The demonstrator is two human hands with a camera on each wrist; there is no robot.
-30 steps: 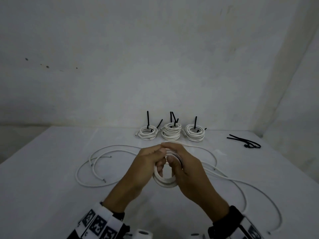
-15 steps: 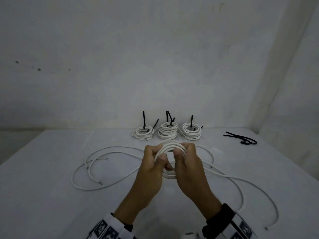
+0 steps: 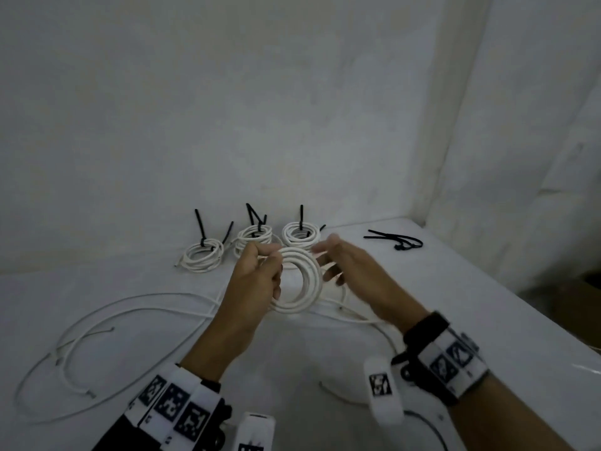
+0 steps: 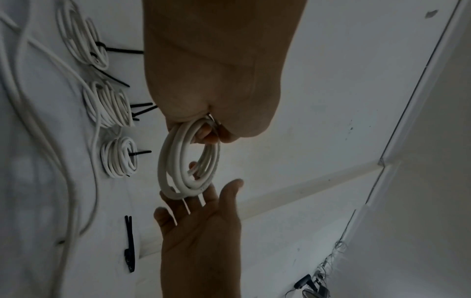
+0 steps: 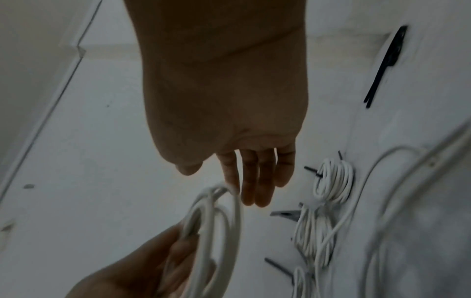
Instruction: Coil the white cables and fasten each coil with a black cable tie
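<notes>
The white table (image 3: 487,336) carried all the things. Two or more loose white cables (image 3: 136,304) lay uncoiled along its left side and near edge, so in my judgement a good part of the work was left.

At the far edge, close to the wall, three finished coils (image 3: 253,237) stood in a row, each one already fastened with a black cable tie whose tail pointed up. This part of the task was done.

The fourth coil (image 3: 300,281) was held above the middle of the table. It had several turns and carried no tie yet, so it was wound but not fastened.

The left hand (image 3: 257,281) gripped this coil on its left side, with fingers and thumb curled round the turns. The right hand (image 3: 354,271) was just beside the coil on its right, with straight spread fingers, and held nothing; whether the fingertips touched the coil, I could not tell.

Some spare black cable ties (image 3: 396,242) lay near the far right corner, well apart from the hands. I judged that one of them was needed next.
</notes>
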